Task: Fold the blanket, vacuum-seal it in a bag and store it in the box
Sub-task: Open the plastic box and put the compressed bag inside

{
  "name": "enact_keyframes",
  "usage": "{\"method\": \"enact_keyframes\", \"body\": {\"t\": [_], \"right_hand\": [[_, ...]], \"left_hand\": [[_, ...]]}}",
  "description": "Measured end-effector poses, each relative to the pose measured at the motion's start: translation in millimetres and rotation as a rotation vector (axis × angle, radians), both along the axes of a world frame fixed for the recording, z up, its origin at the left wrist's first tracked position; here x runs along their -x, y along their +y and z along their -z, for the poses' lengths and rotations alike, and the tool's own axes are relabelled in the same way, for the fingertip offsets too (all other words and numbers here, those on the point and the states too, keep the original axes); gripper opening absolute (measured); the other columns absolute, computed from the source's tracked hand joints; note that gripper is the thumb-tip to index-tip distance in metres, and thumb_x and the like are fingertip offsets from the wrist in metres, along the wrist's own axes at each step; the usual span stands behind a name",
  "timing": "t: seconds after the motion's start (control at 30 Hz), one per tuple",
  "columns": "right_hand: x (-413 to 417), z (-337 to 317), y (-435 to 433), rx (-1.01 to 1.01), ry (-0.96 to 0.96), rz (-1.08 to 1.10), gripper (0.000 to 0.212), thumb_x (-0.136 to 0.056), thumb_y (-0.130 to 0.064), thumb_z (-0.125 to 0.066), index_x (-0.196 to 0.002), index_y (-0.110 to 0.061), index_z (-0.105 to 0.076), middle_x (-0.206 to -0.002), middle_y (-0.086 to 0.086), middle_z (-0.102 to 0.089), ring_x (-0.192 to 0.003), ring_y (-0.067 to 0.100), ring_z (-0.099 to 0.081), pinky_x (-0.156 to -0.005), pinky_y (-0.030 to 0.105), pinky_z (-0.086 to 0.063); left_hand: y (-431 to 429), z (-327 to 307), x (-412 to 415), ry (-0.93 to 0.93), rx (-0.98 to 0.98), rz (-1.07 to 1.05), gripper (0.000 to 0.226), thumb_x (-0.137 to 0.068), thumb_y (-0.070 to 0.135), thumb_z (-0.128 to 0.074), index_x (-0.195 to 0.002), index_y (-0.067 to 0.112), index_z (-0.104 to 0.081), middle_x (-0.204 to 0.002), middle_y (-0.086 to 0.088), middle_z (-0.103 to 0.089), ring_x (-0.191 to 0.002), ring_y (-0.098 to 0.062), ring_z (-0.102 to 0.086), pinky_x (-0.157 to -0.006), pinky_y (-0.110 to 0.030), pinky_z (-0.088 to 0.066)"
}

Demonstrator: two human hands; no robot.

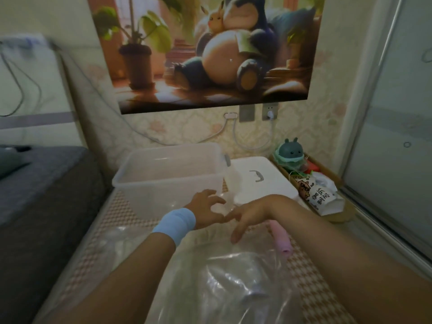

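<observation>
Near centre: vacuum bag (pixel 236 284), clear and crumpled, lies on the houndstooth-patterned surface (pixel 112 220). Its contents are pale and not resolvable. Both forearms reach over it.

Beyond, the right hand (pixel 250 218) has its fingers loose, pointing down and holding nothing, over the bag's far end. A pink cylinder (pixel 280 239) lies just right of it.

The left hand (pixel 205 208), with a blue wristband (pixel 175 224), has its fingers spread and half-curled at a translucent flap (pixel 231 183). Grip or mere touch: cannot tell.

Far: clear box (pixel 163 181), uncovered, just beyond the hands, with the white lid (pixel 264 181) beside it to the right.
</observation>
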State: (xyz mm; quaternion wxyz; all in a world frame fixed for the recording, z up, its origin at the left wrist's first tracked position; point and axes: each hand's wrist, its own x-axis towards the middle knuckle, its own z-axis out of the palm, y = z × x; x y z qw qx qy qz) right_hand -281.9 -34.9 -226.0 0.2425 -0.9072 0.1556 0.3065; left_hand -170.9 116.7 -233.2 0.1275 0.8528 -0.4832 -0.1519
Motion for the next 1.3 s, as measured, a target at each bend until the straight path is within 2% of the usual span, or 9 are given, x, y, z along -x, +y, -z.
{"method": "enact_keyframes", "body": {"t": [0.1, 0.23, 0.33, 0.43, 0.63, 0.9, 1.07, 1.17, 1.3], "right_hand": [[1, 8, 30, 0.275, 0.131, -0.086, 0.119, -0.049, -0.067, -0.086, -0.149, -0.055, -0.022, -0.164, -0.009, -0.014, -0.150, 0.026, -0.019, -0.117, 0.050, -0.029], [5, 18, 59, 0.390, -0.149, -0.015, 0.097, -0.060, -0.040, -0.092, -0.143, -0.038, -0.043, -0.152, 0.001, -0.041, -0.132, 0.025, -0.047, -0.104, 0.041, -0.043], [12, 22, 82, 0.709, -0.404, -0.047, 0.063, -0.082, -0.035, -0.074, -0.140, -0.032, -0.047, -0.146, 0.006, -0.047, -0.136, 0.029, -0.039, -0.114, 0.054, -0.020], [18, 29, 111, 0.973, -0.522, -0.102, 0.063, -0.093, -0.025, -0.056, -0.151, -0.022, -0.031, -0.161, 0.023, -0.014, -0.149, 0.040, -0.009, -0.116, 0.067, 0.000], [14, 64, 158, 0.380, -0.428, -0.120, 0.080, -0.088, -0.073, -0.046, -0.155, -0.047, -0.011, -0.167, -0.002, 0.011, -0.153, 0.021, 0.012, -0.115, 0.066, 0.002], [3, 101, 155, 0.519, -0.436, -0.015, 0.096, -0.076, -0.086, -0.045, -0.152, -0.054, 0.005, -0.161, -0.005, 0.031, -0.150, 0.025, 0.024, -0.108, 0.076, 0.004], [-6, 95, 180, 0.807, -0.535, -0.147, 0.085, -0.089, -0.071, -0.038, -0.158, -0.034, -0.004, -0.163, 0.012, 0.024, -0.150, 0.034, 0.022, -0.111, 0.071, 0.010], [-11, 91, 207, 0.632, -0.660, -0.369, 0.068, -0.094, -0.056, -0.045, -0.155, -0.039, -0.022, -0.165, 0.010, -0.007, -0.150, 0.032, -0.008, -0.118, 0.057, -0.008], [-17, 111, 236, 0.565, -0.504, -0.432, 0.089, -0.076, -0.090, -0.034, -0.153, -0.048, -0.017, -0.162, 0.009, -0.014, -0.148, 0.031, -0.012, -0.115, 0.063, 0.000]], "left_hand": [[37, 7, 9, 0.002, -0.238, 0.011, 0.090, -0.069, 0.061, -0.073, -0.145, 0.038, -0.031, -0.155, -0.001, -0.016, -0.142, -0.028, -0.020, -0.115, -0.048, -0.024], [86, 31, 14, -0.099, -0.482, -0.027, 0.125, -0.056, 0.075, -0.072, -0.151, 0.038, 0.001, -0.160, -0.001, 0.000, -0.146, -0.030, -0.010, -0.116, -0.052, -0.019], [111, 52, 12, -0.080, -0.391, -0.136, 0.123, -0.064, 0.073, -0.069, -0.149, 0.039, 0.012, -0.161, -0.002, -0.001, -0.146, -0.032, -0.014, -0.116, -0.051, -0.021], [114, 61, 16, -0.177, -0.251, -0.218, 0.117, -0.067, 0.077, -0.061, -0.149, 0.039, 0.013, -0.160, 0.000, -0.009, -0.143, -0.029, -0.023, -0.112, -0.051, -0.026], [131, 55, 10, -0.235, -0.237, -0.314, 0.105, -0.076, 0.072, -0.056, -0.153, 0.030, 0.001, -0.161, -0.003, 0.001, -0.147, -0.027, -0.010, -0.116, -0.047, -0.018], [239, 57, 4, -0.207, -0.249, -0.450, 0.026, -0.084, 0.032, -0.056, -0.108, 0.032, -0.050, -0.126, -0.002, -0.041, -0.110, -0.027, -0.046, -0.092, -0.037, -0.043], [253, 71, 3, -0.026, -0.446, -0.472, 0.037, -0.094, 0.039, -0.046, -0.130, 0.032, -0.045, -0.138, -0.006, -0.039, -0.114, -0.029, -0.049, -0.096, -0.039, -0.044], [253, 80, -2, 0.087, -0.344, -0.517, 0.044, -0.100, 0.026, -0.035, -0.144, 0.034, -0.035, -0.152, -0.006, -0.031, -0.133, -0.031, -0.039, -0.108, -0.039, -0.037], [259, 86, -1, 0.211, -0.296, -0.473, 0.079, -0.086, 0.036, -0.058, -0.152, 0.036, -0.014, -0.157, -0.004, -0.024, -0.140, -0.031, -0.030, -0.112, -0.042, -0.031]]}}
